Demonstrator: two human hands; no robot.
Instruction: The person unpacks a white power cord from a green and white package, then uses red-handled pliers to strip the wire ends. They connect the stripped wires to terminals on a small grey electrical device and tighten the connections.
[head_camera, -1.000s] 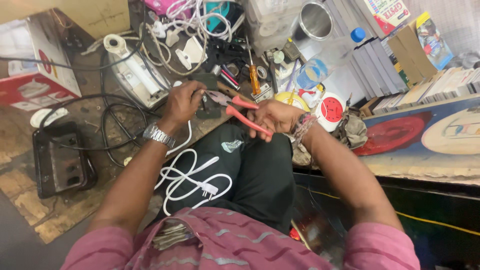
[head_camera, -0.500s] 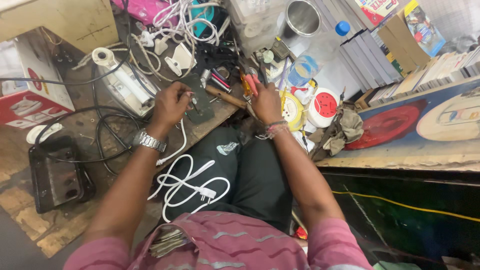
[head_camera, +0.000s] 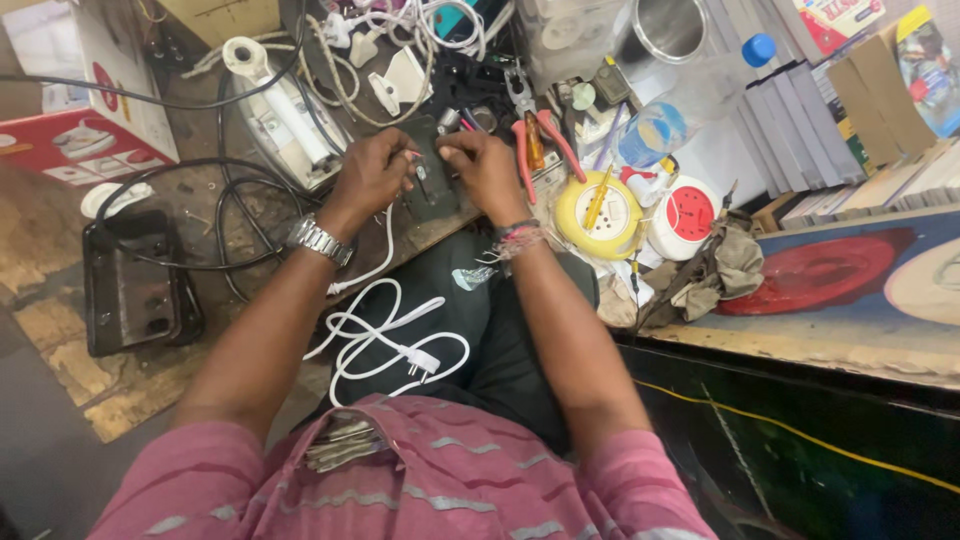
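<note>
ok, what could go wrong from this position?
1. Both hands, left hand and right hand, pinch the end of the white cord, whose loops lie loose on the lap; a tug could snag them.
2. The red-handled pliers lie close beside the right hand and may get knocked.
3. The black cable loops near the left wrist.

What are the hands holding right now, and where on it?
The left hand pinches the end of the white cord. The right hand grips the top edge of a dark flat part. The red-handled pliers lie unheld.
</note>
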